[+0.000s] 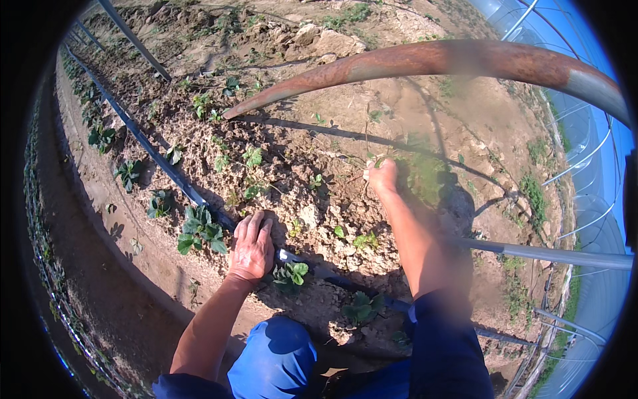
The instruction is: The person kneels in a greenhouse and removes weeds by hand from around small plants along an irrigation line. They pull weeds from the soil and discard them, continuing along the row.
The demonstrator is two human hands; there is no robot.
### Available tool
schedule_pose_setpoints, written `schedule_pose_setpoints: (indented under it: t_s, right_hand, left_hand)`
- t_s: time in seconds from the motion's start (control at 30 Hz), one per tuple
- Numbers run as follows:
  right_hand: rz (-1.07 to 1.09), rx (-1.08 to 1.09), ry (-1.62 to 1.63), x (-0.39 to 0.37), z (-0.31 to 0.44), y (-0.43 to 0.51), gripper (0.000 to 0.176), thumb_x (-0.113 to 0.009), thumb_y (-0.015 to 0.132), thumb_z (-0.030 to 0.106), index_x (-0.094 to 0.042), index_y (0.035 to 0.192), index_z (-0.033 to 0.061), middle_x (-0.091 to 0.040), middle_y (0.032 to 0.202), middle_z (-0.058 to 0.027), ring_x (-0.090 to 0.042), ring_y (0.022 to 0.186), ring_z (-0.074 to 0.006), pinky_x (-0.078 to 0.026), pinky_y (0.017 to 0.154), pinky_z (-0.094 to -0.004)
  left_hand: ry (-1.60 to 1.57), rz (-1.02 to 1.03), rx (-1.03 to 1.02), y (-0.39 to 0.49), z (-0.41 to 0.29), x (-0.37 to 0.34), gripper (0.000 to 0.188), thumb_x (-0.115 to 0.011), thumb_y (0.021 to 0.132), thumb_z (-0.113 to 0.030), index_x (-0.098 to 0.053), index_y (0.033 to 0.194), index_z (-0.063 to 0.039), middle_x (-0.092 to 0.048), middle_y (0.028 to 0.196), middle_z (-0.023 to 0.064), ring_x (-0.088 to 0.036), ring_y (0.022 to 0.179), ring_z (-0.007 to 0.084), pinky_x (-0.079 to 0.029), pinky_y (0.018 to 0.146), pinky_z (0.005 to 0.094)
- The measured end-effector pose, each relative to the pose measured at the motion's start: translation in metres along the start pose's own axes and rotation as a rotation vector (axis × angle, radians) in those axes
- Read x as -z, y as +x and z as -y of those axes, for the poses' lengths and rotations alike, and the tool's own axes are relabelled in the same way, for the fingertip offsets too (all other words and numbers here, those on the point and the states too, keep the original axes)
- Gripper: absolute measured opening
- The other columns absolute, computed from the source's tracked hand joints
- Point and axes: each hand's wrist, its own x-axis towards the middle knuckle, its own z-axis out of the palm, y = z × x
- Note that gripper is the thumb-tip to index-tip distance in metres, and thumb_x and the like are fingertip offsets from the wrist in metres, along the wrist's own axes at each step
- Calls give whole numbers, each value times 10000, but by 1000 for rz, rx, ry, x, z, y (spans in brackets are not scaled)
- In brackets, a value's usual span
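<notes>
My left hand (251,245) rests palm down across a dark drip-irrigation tape (177,180) on the soil bed, fingers extended over the clods. What lies under the palm is hidden. Close by on either side grow two strawberry-like plants, a larger leafy one (200,230) to the left and a smaller one (291,274) to the right. Farther out, my right hand (383,175) is closed in a fist low above the soil. A thin-stemmed weed (368,134) with small leaves shows at its fingers and seems to be held there.
A rusty curved metal pipe (398,65) arches over the bed ahead of me. Another metal pipe (548,254) crosses at the right, and a thin post (134,40) rises at upper left. A furrow (114,259) runs along the left. Plastic greenhouse sheeting (598,239) borders the right.
</notes>
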Motion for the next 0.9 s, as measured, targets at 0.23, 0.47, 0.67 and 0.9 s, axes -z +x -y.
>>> schedule_pose_setpoints:
  t_s: [0.23,0.47,0.67,0.9]
  right_hand:
    - [-115,2,-73,7,-29,8,177,-759,801,144,-703,866,-11,-720,883,-243,-719,837,-391,-556,764,-447]
    - [-343,230,-269,82,-34,46,154,-627,881,107,-648,907,-44,-687,799,-253,-701,841,-428,-552,768,-468]
    - [-26,148,-889,124,11,31,341,-585,964,163,-536,1269,19,-569,1281,-245,-648,1054,-432,-555,880,-479]
    - [757,796,-738,30,82,-60,243,-556,954,106,-744,1090,177,-597,1259,-134,-648,1118,-352,-526,957,-474]
  left_hand:
    - [-36,11,-6,4,-3,-3,417,-555,886,-61,-572,1297,5,-529,1363,228,-515,1239,427,-417,1056,532]
    - [-60,-6,-26,7,-6,-4,421,-561,879,-57,-573,1294,9,-529,1358,229,-515,1238,428,-413,1060,536]
    - [16,0,16,-7,4,1,421,-578,869,-52,-581,1286,9,-527,1362,232,-513,1233,437,-417,1061,529]
    - [-33,0,8,2,0,-3,408,-568,887,-94,-589,1283,3,-537,1373,214,-521,1243,413,-412,1073,522]
